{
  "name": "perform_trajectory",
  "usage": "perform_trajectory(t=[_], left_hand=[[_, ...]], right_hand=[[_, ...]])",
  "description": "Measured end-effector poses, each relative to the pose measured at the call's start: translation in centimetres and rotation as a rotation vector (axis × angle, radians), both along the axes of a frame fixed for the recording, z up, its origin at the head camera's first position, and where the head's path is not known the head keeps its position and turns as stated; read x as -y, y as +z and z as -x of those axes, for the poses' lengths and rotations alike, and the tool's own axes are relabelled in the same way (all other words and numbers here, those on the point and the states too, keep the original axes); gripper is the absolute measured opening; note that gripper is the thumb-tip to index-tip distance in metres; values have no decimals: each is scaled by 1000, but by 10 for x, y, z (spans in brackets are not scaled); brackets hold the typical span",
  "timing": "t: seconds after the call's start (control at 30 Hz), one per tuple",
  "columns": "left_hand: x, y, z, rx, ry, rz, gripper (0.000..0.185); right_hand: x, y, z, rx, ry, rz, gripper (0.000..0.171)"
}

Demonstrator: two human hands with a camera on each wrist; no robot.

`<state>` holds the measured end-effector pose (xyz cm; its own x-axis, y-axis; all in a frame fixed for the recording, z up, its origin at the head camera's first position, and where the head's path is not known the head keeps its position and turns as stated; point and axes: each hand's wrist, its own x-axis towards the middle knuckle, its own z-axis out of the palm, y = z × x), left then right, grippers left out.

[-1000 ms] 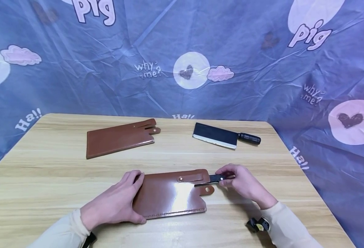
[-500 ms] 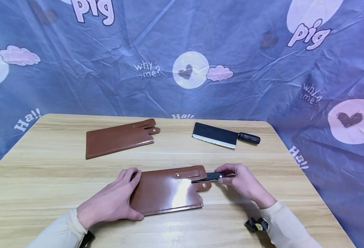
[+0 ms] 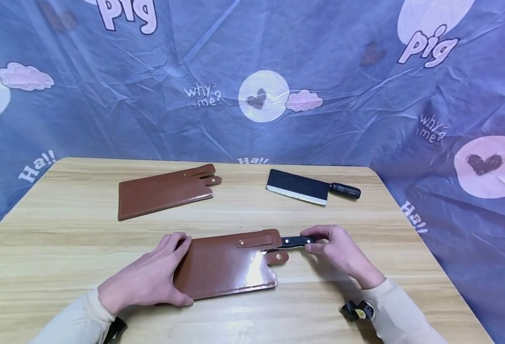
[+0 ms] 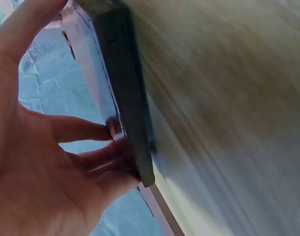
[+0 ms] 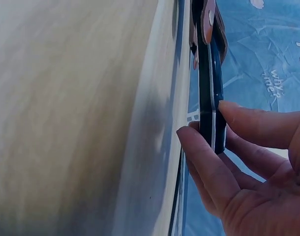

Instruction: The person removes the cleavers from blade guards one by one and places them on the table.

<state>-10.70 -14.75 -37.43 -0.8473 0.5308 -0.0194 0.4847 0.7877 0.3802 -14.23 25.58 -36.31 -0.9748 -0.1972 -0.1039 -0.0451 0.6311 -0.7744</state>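
Observation:
My left hand grips the left end of a brown leather knife sheath, thumb at the near edge and fingers at the far edge. In the left wrist view the fingers curl around the end of the sheath. From the sheath's right opening sticks out a black riveted knife handle; the blade is mostly hidden inside. My right hand pinches the end of that handle between thumb and fingers. The right wrist view shows the handle between thumb and fingertips, with a sheath strap above it.
A second brown leather sheath lies flat at the back left of the wooden table. A cleaver with a dark blade and black handle lies at the back right. A printed blue cloth hangs behind the table.
The left hand and sheath have shifted left, while the right hand stays nearly in place. More of the black knife handle now shows outside the sheath.

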Motion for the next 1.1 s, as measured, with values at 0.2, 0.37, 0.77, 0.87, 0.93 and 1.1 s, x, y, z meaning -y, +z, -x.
perform_trajectory(t=[0.2, 0.37, 0.77, 0.87, 0.93, 1.1], left_hand=[[1, -1, 0, 6, 6, -2, 119], [2, -1, 0, 19, 9, -3, 120], [3, 0, 3, 21, -9, 4, 120], [3, 1, 4, 19, -9, 10, 120], [4, 2, 4, 21, -6, 11, 121], [4, 2, 6, 19, -2, 5, 121]], right_hand=[[-3, -1, 0, -4, -2, -8, 30], [-5, 0, 0, -5, -5, -8, 31], [-11, -1, -1, 3, -24, 12, 31], [-12, -2, -1, -1, -25, 18, 31], [-13, -2, -1, 1, -28, 22, 32], [-15, -1, -1, 3, -39, 18, 33]])
